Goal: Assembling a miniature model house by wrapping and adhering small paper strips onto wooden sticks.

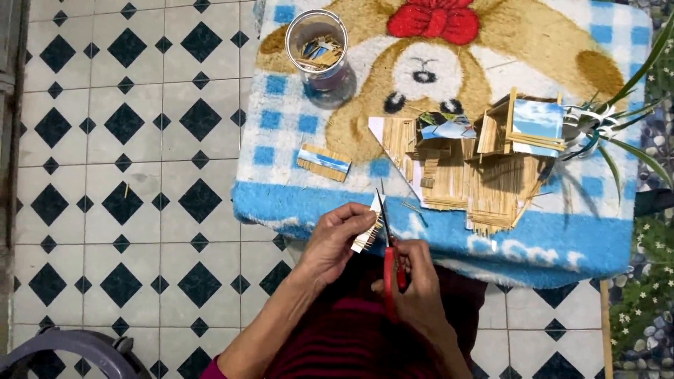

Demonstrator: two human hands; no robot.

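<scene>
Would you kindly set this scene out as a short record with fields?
Left hand: left hand pinches a small stick panel, a card strip faced with thin sticks.
Right hand: right hand works red-handled scissors, blades at the panel's edge.
Surface: blue checked towel with a bear picture.
On the towel: clear jar of stick pieces; another small panel; a stick model house.
Nearby: green plant at the right; tiled floor at the left.

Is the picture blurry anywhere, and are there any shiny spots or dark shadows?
Head view: soft even light, no hard shadows; a little glare on the clear jar; left hand, right hand and red scissors are slightly soft; the floor tiles look sharp.
</scene>
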